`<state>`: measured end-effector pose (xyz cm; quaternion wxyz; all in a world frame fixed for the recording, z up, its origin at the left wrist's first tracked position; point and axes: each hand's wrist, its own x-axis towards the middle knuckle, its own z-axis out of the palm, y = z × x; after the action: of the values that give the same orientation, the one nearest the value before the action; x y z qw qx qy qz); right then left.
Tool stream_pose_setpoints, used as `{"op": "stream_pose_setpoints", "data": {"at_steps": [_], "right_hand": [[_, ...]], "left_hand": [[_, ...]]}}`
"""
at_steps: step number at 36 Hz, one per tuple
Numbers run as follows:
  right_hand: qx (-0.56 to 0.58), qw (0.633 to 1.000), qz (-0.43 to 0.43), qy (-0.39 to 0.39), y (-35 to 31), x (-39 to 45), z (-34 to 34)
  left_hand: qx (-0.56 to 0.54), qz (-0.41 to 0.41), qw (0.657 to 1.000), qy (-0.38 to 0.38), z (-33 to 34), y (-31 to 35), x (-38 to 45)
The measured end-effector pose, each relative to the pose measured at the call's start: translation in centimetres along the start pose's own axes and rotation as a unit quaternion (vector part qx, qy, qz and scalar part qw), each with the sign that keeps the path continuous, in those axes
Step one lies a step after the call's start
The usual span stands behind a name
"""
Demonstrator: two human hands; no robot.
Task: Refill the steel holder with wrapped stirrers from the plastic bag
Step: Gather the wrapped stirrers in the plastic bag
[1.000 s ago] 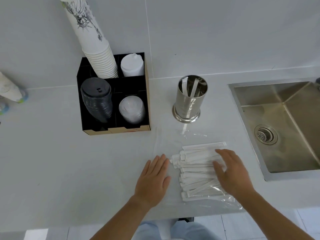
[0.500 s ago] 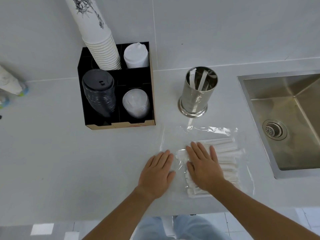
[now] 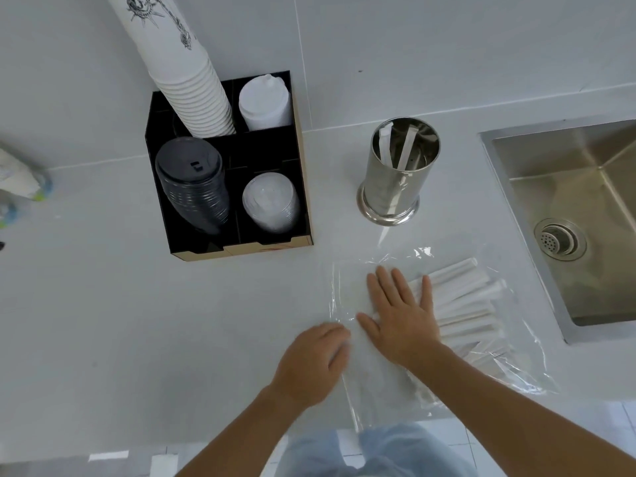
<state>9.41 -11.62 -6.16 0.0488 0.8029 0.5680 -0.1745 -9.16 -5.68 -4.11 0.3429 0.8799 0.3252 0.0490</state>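
Right fingers (image 3: 395,287) splayed flat, our right hand (image 3: 401,318) pressing the clear plastic bag (image 3: 516,359) of white paper-wrapped stirrers (image 3: 461,304); left hand (image 3: 311,363) curled at bag edge, grip unclear; round steel holder (image 3: 395,173) behind

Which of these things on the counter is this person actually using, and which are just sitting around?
In use: clear plastic bag of white paper-wrapped stirrers; shiny steel cylindrical holder; left hand; right hand.

Lying about: black compartment organiser with paper cups and lids; steel sink.
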Motion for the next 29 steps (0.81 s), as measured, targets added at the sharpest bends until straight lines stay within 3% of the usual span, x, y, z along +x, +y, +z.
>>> {"op": "stream_pose_setpoints", "data": {"at_steps": [4,9,16,29], "right_hand": [[0.017,1.000,-0.014,0.009,-1.2,-0.2,0.1],[0.018,0.999,-0.017,0.030,-1.5,-0.4,0.7],[0.006,0.999,-0.013,0.031,-1.6,-0.3,1.0],[0.001,0.999,-0.011,0.036,-1.5,-0.1,1.6]], "left_hand": [[-0.020,-0.098,0.995,0.029,-1.9,-0.5,3.7],[-0.002,-0.187,0.982,-0.005,-3.6,-0.9,8.1],[0.026,-0.225,0.973,-0.041,-4.6,-1.9,11.5],[-0.089,-0.230,0.967,-0.068,-5.1,-2.6,14.1]]}}
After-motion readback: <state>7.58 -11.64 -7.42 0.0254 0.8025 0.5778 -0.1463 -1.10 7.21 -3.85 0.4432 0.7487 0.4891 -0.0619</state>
